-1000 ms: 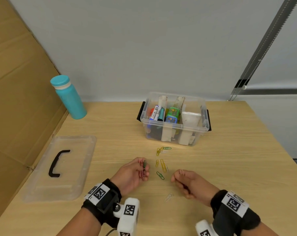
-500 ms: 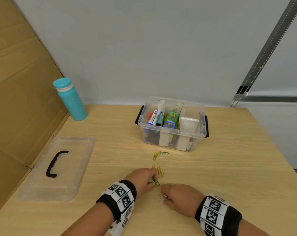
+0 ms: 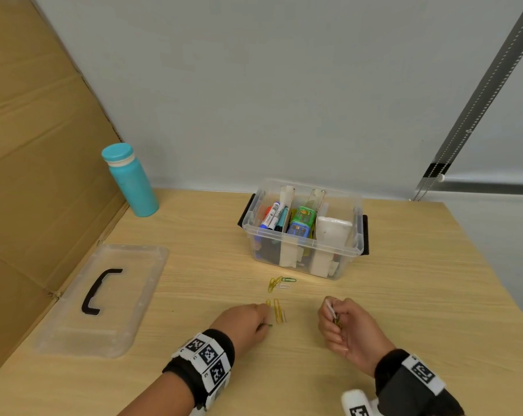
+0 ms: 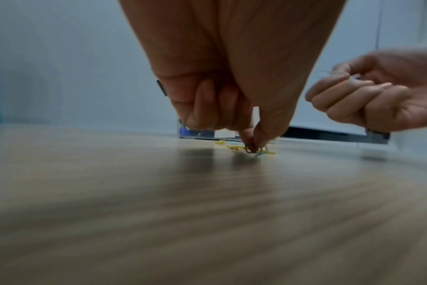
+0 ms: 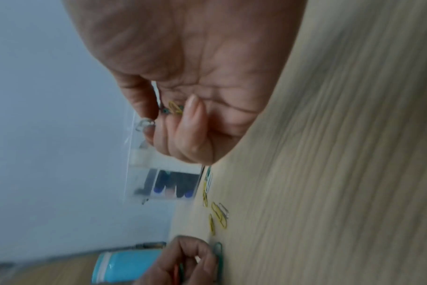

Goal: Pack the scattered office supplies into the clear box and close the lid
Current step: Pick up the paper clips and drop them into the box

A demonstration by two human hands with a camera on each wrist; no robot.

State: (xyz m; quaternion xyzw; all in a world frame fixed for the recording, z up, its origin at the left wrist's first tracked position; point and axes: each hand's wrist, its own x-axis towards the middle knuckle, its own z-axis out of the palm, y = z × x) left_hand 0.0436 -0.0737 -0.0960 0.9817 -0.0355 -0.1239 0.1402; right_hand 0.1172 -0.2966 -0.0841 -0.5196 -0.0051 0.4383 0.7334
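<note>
The clear box stands open at the table's middle back, holding markers, a green and blue item and white pieces. Loose paper clips lie on the table in front of it, with another small cluster nearer the box. My left hand is low on the table and pinches a green paper clip at its fingertips. My right hand is raised to the right, fingers curled round several paper clips, a white one sticking out on top.
The clear lid with a black handle lies flat at the left, beside a cardboard wall. A turquoise bottle stands at the back left. The table's right edge runs close to the box.
My right hand has lifted off the table and moved right with a white clip. My left hand has stayed low by the yellow clips, pinching the green clip.
</note>
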